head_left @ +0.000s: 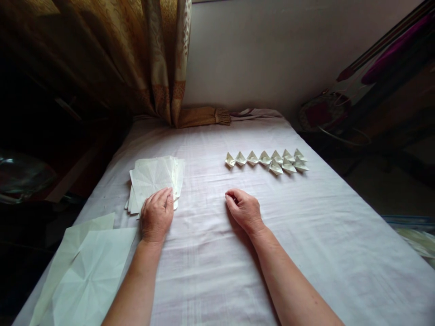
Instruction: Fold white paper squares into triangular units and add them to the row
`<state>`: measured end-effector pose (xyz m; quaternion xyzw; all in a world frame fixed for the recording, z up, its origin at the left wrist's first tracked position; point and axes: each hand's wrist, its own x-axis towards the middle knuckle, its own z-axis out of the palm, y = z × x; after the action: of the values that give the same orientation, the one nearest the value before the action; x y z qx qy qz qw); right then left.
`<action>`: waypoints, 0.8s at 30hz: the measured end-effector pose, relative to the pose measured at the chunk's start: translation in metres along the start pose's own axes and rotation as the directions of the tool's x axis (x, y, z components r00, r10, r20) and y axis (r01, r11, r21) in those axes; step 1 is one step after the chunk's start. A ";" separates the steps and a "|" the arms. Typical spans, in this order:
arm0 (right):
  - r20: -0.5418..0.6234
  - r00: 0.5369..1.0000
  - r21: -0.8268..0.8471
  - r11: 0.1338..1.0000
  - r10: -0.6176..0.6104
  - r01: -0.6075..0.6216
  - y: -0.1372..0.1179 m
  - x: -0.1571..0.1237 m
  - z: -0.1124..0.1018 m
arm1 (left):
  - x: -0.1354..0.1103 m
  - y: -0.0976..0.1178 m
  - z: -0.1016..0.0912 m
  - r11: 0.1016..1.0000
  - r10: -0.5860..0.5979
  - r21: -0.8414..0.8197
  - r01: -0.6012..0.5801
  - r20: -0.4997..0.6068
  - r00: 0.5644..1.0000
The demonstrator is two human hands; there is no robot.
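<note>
My left hand (158,215) rests on the near edge of a stack of creased white paper sheets (152,174), its fingers stretched out close together over the top sheet. Nothing shows between the thumb and fingers. To the right, my right hand (244,208) lies on the cloth with its fingers curled in and the thumb against them; I see nothing in it. Beyond that hand stand several small folded paper boats (252,158) in two rows, the nearer row shorter and set at the right end.
Larger creased sheets (91,276) lie at the near left, beside my left forearm. A pale checked cloth (204,271) covers the surface. A gold patterned curtain (163,59) hangs at the back left by a wall (251,54). A bag (324,108) is off the right side.
</note>
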<state>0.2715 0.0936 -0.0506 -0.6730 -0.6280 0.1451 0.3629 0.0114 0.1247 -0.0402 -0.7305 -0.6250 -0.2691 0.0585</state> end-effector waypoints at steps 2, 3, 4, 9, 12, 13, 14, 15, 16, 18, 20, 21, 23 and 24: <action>-0.004 1.000 0.013 1.000 0.004 -0.004 0.000 0.000 0.000 | 0.000 0.003 -0.001 1.000 0.021 -0.013 -0.022 -0.040 0.999; -0.003 1.000 0.018 1.000 0.005 -0.005 -0.001 0.000 0.000 | -0.001 0.006 -0.002 0.999 0.048 -0.024 -0.049 -0.060 0.997; -0.003 1.000 0.022 1.000 0.009 -0.009 -0.001 0.000 0.000 | -0.001 0.011 -0.002 0.995 0.086 -0.042 -0.089 -0.075 0.993; 0.032 0.998 0.116 0.991 0.056 -0.060 0.001 0.002 -0.002 | -0.012 0.048 -0.002 0.921 0.340 -0.176 -0.348 -0.073 0.938; 0.108 0.994 0.236 0.970 0.031 -0.056 0.004 0.004 -0.007 | -0.020 0.066 -0.001 0.902 0.384 -0.207 -0.380 -0.023 0.923; 0.134 0.991 0.266 0.963 0.003 -0.039 0.005 0.005 -0.009 | -0.022 0.069 0.000 0.902 0.388 -0.205 -0.380 -0.002 0.922; 0.161 0.986 0.285 0.959 -0.033 -0.014 0.006 0.005 -0.011 | -0.024 0.072 0.000 0.903 0.391 -0.198 -0.380 0.017 0.920; 0.191 0.979 0.291 0.957 -0.073 0.015 0.007 0.005 -0.014 | -0.025 0.074 -0.001 0.904 0.395 -0.190 -0.382 0.032 0.918; 0.224 0.968 0.285 0.958 -0.112 0.045 0.006 0.005 -0.017 | -0.026 0.076 -0.001 0.903 0.401 -0.184 -0.388 0.040 0.915; 0.295 0.940 0.241 0.965 -0.172 0.101 0.004 0.005 -0.024 | -0.028 0.078 -0.001 0.894 0.422 -0.185 -0.409 0.038 0.906; 0.345 0.914 0.166 0.973 -0.211 0.162 -0.002 0.004 -0.030 | -0.030 0.081 -0.002 0.877 0.448 -0.203 -0.436 0.014 0.894; 0.360 0.904 0.125 0.972 -0.232 0.199 -0.005 0.003 -0.032 | -0.031 0.083 -0.002 0.869 0.457 -0.213 -0.447 0.000 0.889; 0.375 0.881 0.053 0.956 -0.287 0.289 -0.010 0.003 -0.035 | -0.033 0.087 -0.002 0.856 0.469 -0.231 -0.462 -0.027 0.883; 0.384 0.869 0.025 0.944 -0.312 0.328 -0.012 0.003 -0.035 | -0.034 0.089 -0.002 0.853 0.469 -0.241 -0.463 -0.033 0.883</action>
<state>0.2856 0.0847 -0.0176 -0.5257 -0.7921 0.1985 0.2385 0.0920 0.0753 -0.0317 -0.8650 -0.3927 -0.3113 0.0239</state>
